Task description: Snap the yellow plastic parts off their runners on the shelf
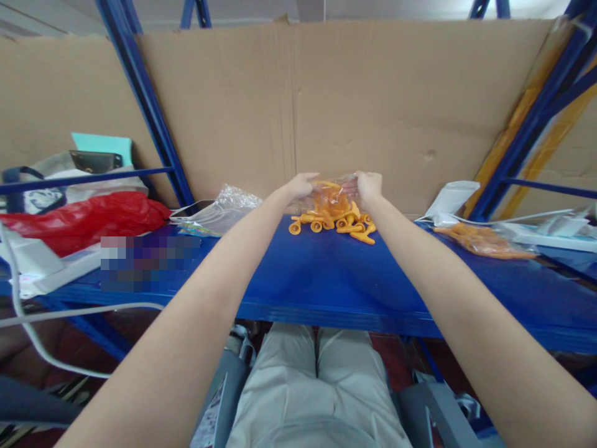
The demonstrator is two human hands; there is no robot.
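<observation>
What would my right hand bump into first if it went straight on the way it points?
Apart from the clear plastic bag it holds, your right hand would probably meet the cardboard panel first, though the depth is hard to judge.

You are in what looks like a workshop or storeroom fitted with industrial racking. Blue metal uprights [149,112] rise around you, and a blue shelf board [326,280] serves as your bench. A tall cardboard sheet [373,106] walls off its back. Loose orange plastic parts [352,228] lie in front of you, a bagged orange batch [485,241] sits to your right, and a white cable [93,311] trails at your left.
</observation>
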